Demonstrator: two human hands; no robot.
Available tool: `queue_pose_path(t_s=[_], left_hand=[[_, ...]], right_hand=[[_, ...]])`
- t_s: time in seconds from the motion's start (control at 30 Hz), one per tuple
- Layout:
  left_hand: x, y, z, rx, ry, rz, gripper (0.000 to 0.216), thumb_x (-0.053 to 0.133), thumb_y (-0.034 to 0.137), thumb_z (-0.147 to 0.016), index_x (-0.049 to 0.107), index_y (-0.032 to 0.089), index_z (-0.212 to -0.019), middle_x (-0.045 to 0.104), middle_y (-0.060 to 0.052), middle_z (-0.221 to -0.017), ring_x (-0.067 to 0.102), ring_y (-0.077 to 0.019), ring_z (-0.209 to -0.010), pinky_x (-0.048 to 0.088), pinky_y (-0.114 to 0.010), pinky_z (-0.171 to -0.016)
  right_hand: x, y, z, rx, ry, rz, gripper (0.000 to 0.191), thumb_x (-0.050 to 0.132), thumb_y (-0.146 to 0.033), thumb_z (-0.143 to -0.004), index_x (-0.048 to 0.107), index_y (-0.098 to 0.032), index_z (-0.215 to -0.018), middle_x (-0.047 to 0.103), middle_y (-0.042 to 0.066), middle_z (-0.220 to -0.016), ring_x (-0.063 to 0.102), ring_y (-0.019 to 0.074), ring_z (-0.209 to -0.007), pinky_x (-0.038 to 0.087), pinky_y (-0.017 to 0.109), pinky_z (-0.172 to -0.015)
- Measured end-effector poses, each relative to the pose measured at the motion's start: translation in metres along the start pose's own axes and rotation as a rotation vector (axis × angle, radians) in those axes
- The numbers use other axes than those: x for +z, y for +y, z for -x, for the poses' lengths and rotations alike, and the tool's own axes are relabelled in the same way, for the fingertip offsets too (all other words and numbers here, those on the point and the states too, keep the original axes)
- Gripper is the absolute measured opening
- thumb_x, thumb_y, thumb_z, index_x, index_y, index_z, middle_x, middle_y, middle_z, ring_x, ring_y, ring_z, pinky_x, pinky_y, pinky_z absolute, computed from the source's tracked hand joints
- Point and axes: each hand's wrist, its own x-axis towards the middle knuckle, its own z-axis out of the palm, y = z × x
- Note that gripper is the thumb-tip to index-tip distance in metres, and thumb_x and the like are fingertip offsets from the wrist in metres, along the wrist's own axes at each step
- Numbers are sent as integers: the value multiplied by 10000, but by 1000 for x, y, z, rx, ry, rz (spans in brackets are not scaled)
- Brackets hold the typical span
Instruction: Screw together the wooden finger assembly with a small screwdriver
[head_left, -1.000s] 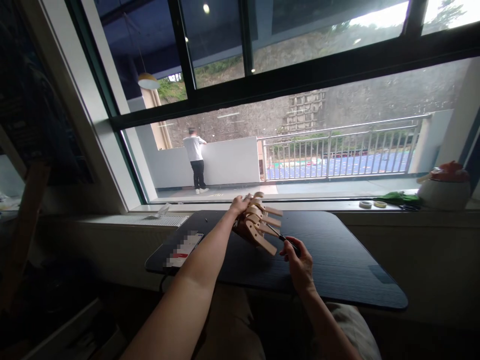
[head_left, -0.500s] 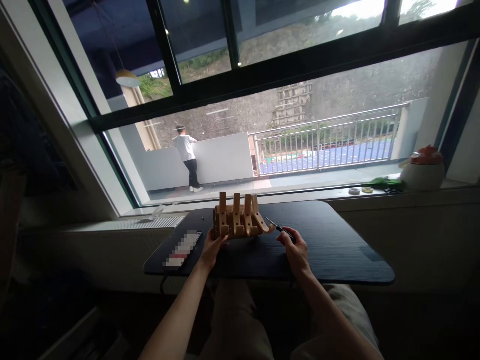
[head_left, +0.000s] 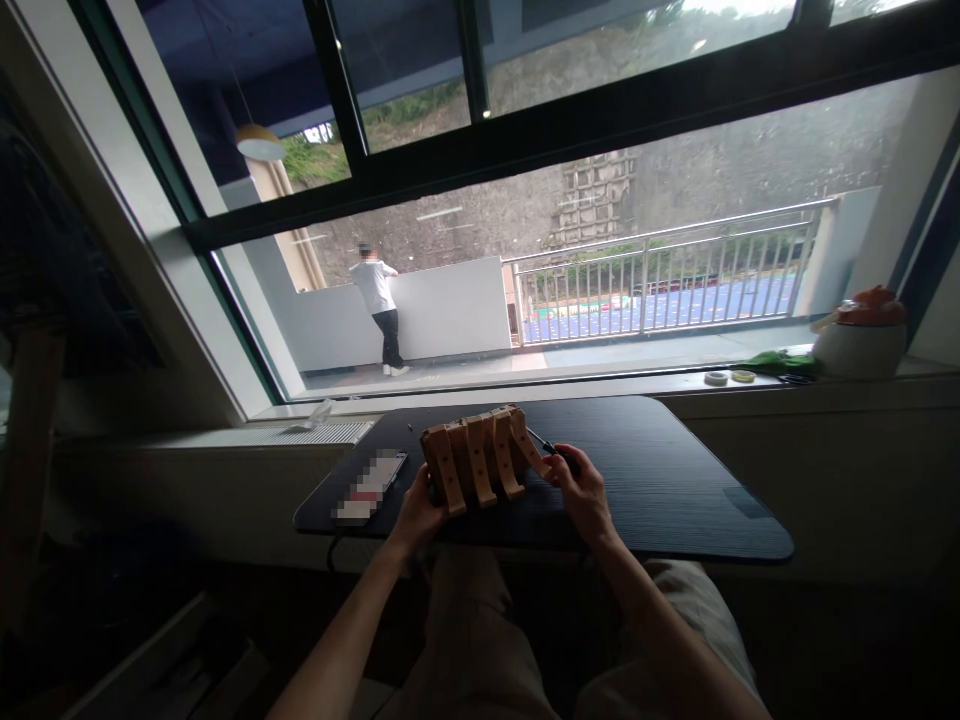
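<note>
A brown wooden hook rack (head_left: 489,460) is held at a tilt above the table, with several pale wooden hooks (head_left: 480,470) across its face. My left hand (head_left: 418,515) is closed around its left end, some fingers hidden behind it. In my right hand (head_left: 583,492) is a thin screwdriver (head_left: 546,442), its dark handle partly covered by the fingers and its shaft pointing up and left. The fingertips of that hand touch the lower end of the rightmost hook (head_left: 531,450), which slants away from the others.
The dark folding table (head_left: 675,480) stands under the window. A phone (head_left: 371,487) lies at its left. Tape rolls (head_left: 716,378), a green item (head_left: 780,362) and a white container with an orange top (head_left: 861,340) rest on the sill. A person (head_left: 377,305) stands outside.
The rack has tipped so its hooks show more of their length and their lower ends come nearer me. My right hand has moved left onto the rightmost hook, keeping the screwdriver.
</note>
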Motion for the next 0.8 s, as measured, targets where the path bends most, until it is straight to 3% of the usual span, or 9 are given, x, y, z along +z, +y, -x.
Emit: queue_pose_path(t_s=[0.13, 0.27, 0.3, 0.4, 0.47, 0.57, 0.63, 0.73, 0.8], left_hand=[[-6, -3, 0, 5, -69, -51, 594, 661, 218, -644, 420, 221, -1187, 607, -63, -1091, 575, -237, -1028, 456, -380, -882], [-27, -2, -2, 37, -196, -29, 584, 501, 86, -654, 439, 209, -1222, 589, -80, -1143, 556, -227, -1065, 427, -396, -943], [-34, 4, -3, 33, -130, -33, 599, 482, 70, -641, 444, 204, -1223, 591, -85, -1135, 554, -229, -1066, 424, -402, -950], [-50, 39, -9, 81, 245, -119, 475, 476, 127, -710, 480, 178, -1182, 541, -97, -1194, 503, -243, -1135, 366, -437, -1008], [-54, 75, -15, 226, 320, -150, 398, 485, 177, -758, 502, 192, -1155, 542, -69, -1191, 489, -228, -1150, 354, -409, -1026], [-49, 131, -28, 384, 154, -186, 360, 464, 223, -806, 512, 201, -1162, 536, -57, -1211, 481, -212, -1159, 359, -375, -1025], [-42, 158, -41, 427, -89, -249, 431, 516, 286, -794, 491, 215, -1218, 499, -57, -1281, 455, -226, -1191, 358, -374, -1022], [-31, 176, -66, 416, -407, -406, 615, 648, 397, -683, 489, 227, -1252, 494, -64, -1306, 411, -283, -1227, 334, -392, -1024], [-25, 175, -83, 333, -640, -457, 582, 657, 394, -662, 536, 222, -1206, 568, -55, -1222, 506, -271, -1128, 408, -330, -933]], right_hand=[[-4, -2, 2, -10, -9, -4, 420, 525, -469, -792, 547, -154, -1069, 683, 62, -779, 634, 196, -697, 513, 374, -697], [-8, -1, 1, -35, 196, 127, 380, 496, -454, -805, 569, -163, -1039, 677, 61, -805, 628, 210, -806, 476, 395, -797], [-9, -1, 0, -7, 206, 139, 383, 496, -457, -801, 571, -162, -1033, 676, 61, -805, 627, 212, -806, 482, 389, -782], [-10, 3, -2, 87, 112, 103, 415, 499, -485, -781, 572, -163, -1031, 671, 61, -784, 634, 214, -749, 517, 344, -635], [-9, 4, -2, 94, 124, 90, 429, 496, -497, -775, 568, -165, -1036, 669, 56, -769, 635, 210, -728, 518, 323, -586], [-7, 3, -1, 86, 157, 107, 423, 498, -495, -772, 567, -164, -1026, 669, 48, -745, 637, 198, -713, 519, 315, -604], [-6, 2, 0, 110, 86, 119, 413, 498, -494, -769, 571, -169, -1012, 667, 39, -712, 638, 196, -686, 517, 311, -587], [-5, 2, 1, 120, 31, 137, 398, 494, -495, -773, 574, -177, -1000, 659, 24, -664, 638, 195, -646, 512, 313, -575], [-5, 0, 1, 102, 59, 123, 398, 495, -490, -780, 566, -173, -1009, 658, 27, -676, 641, 194, -658, 513, 316, -594]])
